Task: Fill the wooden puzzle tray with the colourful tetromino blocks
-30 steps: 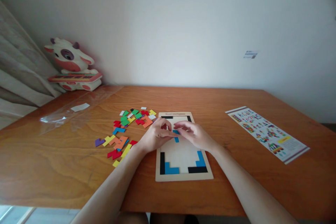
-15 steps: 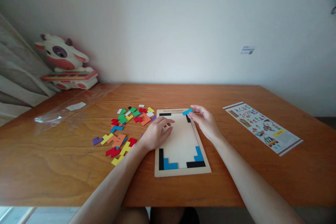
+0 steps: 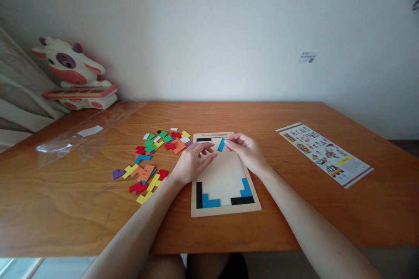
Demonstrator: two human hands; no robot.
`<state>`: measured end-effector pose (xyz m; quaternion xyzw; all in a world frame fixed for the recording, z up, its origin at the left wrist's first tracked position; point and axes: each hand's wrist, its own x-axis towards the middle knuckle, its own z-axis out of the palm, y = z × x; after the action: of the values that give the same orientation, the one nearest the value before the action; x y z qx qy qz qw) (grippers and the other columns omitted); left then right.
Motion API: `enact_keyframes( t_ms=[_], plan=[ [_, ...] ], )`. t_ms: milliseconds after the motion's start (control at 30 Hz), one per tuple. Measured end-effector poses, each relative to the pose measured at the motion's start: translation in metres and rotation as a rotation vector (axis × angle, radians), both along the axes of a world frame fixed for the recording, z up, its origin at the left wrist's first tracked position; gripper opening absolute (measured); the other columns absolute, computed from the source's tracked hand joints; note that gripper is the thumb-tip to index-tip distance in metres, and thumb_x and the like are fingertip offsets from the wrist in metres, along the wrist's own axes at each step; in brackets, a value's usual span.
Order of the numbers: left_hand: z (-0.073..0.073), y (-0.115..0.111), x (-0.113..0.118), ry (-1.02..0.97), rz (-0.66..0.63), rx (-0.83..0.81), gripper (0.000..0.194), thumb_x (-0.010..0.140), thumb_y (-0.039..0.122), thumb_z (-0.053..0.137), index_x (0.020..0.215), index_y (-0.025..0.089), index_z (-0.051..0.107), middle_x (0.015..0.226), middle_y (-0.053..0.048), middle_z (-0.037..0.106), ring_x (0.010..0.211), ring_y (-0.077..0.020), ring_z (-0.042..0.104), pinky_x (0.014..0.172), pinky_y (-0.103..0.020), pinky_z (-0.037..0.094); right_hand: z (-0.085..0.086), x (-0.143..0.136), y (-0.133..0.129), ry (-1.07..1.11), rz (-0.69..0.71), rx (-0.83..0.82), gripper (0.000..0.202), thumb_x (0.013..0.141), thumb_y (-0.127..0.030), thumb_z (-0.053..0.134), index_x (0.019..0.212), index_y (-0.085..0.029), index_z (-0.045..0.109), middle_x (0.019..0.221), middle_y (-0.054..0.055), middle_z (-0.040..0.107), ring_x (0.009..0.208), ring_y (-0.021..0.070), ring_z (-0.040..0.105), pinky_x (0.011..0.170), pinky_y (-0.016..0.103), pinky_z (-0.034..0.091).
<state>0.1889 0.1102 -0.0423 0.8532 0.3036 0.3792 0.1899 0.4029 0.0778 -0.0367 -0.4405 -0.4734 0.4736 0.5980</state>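
A pale wooden puzzle board [image 3: 225,213] lies on the table with its long side running away from me. Over its upper right part, my right hand [image 3: 244,150] pinches a blue piece [image 3: 221,144], which is tilted. My left hand [image 3: 195,161] is over the board's left edge, fingers apart, holding nothing. In the lower left corner sit an upright black bar [image 3: 199,195] and a blue L-shaped piece [image 3: 210,201]. The lower right corner has a black bar [image 3: 242,200] and a blue piece [image 3: 246,188]. Another black bar [image 3: 204,140] lies at the top left.
Loose coloured pieces [image 3: 150,145] are scattered left of the board. A printed sheet [image 3: 322,152] lies to the right. Farther left are a clear plastic bag [image 3: 65,141] and a cow-shaped toy keyboard [image 3: 81,93] near the wall.
My right hand has moved slightly left and turned the blue piece from nearly level to steep, over the board. The fingers of my left hand have spread a little. The view has shifted slightly.
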Motion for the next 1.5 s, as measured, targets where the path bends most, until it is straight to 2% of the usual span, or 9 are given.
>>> enact_keyframes(
  t_ms=[133, 400, 533, 667, 867, 1133, 1200, 1300, 1500],
  plan=[
    [-0.003, 0.001, 0.000, -0.011, -0.012, -0.002, 0.025, 0.092, 0.032, 0.065, 0.114, 0.020, 0.064, 0.093, -0.003, 0.074, 0.078, -0.0128, 0.064, 0.070, -0.026, 0.055, 0.001, -0.007, -0.003, 0.034, 0.072, -0.023, 0.029, 0.069, -0.038, 0.086, 0.086, -0.021, 0.070, 0.081, 0.000, 0.070, 0.073, 0.0133, 0.066, 0.075, 0.032, 0.055],
    [-0.004, 0.002, 0.000, -0.024, -0.033, -0.033, 0.030, 0.089, 0.034, 0.069, 0.115, 0.021, 0.064, 0.090, -0.002, 0.074, 0.074, -0.0124, 0.065, 0.067, -0.025, 0.054, -0.001, -0.008, -0.003, 0.098, 0.099, -0.044, 0.029, 0.073, -0.039, 0.084, 0.093, -0.023, 0.070, 0.085, 0.000, 0.068, 0.073, 0.0129, 0.067, 0.079, 0.034, 0.056],
    [0.000, -0.001, 0.000, -0.029, -0.029, 0.019, 0.022, 0.094, 0.029, 0.062, 0.113, 0.020, 0.064, 0.088, -0.003, 0.072, 0.071, -0.0117, 0.063, 0.067, -0.024, 0.054, -0.001, -0.009, -0.004, 0.091, 0.127, -0.051, 0.033, 0.074, -0.040, 0.083, 0.099, -0.023, 0.070, 0.089, 0.001, 0.068, 0.074, 0.0134, 0.067, 0.077, 0.034, 0.057],
    [0.005, -0.004, -0.001, -0.021, -0.041, 0.093, 0.023, 0.094, 0.026, 0.062, 0.116, 0.019, 0.063, 0.086, -0.002, 0.070, 0.072, -0.0113, 0.062, 0.068, -0.024, 0.053, -0.002, -0.009, -0.003, 0.079, 0.128, -0.049, 0.033, 0.074, -0.040, 0.083, 0.097, -0.022, 0.070, 0.089, 0.001, 0.068, 0.075, 0.0133, 0.067, 0.076, 0.032, 0.058],
    [0.005, -0.004, 0.000, -0.027, -0.018, 0.156, 0.026, 0.093, 0.028, 0.064, 0.117, 0.019, 0.064, 0.084, -0.002, 0.070, 0.072, -0.0117, 0.061, 0.068, -0.024, 0.053, -0.003, -0.008, -0.003, 0.061, 0.134, -0.036, 0.033, 0.074, -0.041, 0.083, 0.098, -0.023, 0.069, 0.086, 0.000, 0.068, 0.074, 0.0130, 0.068, 0.075, 0.031, 0.058],
    [0.007, -0.002, -0.002, -0.031, 0.012, 0.173, 0.021, 0.093, 0.024, 0.061, 0.113, 0.021, 0.067, 0.092, -0.004, 0.072, 0.077, -0.0146, 0.063, 0.069, -0.028, 0.054, 0.000, -0.004, -0.004, -0.009, 0.151, -0.001, 0.030, 0.077, -0.040, 0.080, 0.099, -0.024, 0.070, 0.084, -0.001, 0.067, 0.073, 0.0130, 0.068, 0.074, 0.031, 0.057],
    [0.007, -0.002, -0.001, -0.029, 0.024, 0.187, 0.021, 0.093, 0.025, 0.062, 0.113, 0.020, 0.066, 0.095, -0.005, 0.073, 0.079, -0.0153, 0.063, 0.073, -0.030, 0.054, 0.002, -0.002, -0.003, 0.004, 0.114, -0.007, 0.032, 0.074, -0.040, 0.082, 0.099, -0.024, 0.070, 0.084, -0.001, 0.067, 0.072, 0.0129, 0.068, 0.072, 0.030, 0.057],
    [0.007, -0.002, -0.001, -0.026, 0.028, 0.190, 0.017, 0.092, 0.025, 0.063, 0.109, 0.020, 0.066, 0.096, -0.005, 0.072, 0.080, -0.0155, 0.063, 0.075, -0.030, 0.054, 0.006, 0.005, 0.000, 0.089, -0.014, -0.019, 0.036, 0.068, -0.039, 0.087, 0.097, -0.024, 0.071, 0.082, -0.002, 0.069, 0.070, 0.0117, 0.066, 0.070, 0.028, 0.055],
    [0.008, -0.004, 0.000, -0.006, -0.028, 0.175, 0.017, 0.092, 0.017, 0.056, 0.105, 0.020, 0.067, 0.091, -0.004, 0.069, 0.080, -0.0150, 0.063, 0.074, -0.028, 0.053, 0.007, 0.023, 0.008, 0.226, -0.194, -0.131, 0.039, 0.054, -0.036, 0.093, 0.086, -0.021, 0.075, 0.083, 0.001, 0.073, 0.077, 0.0132, 0.066, 0.075, 0.029, 0.054]
  ],
)
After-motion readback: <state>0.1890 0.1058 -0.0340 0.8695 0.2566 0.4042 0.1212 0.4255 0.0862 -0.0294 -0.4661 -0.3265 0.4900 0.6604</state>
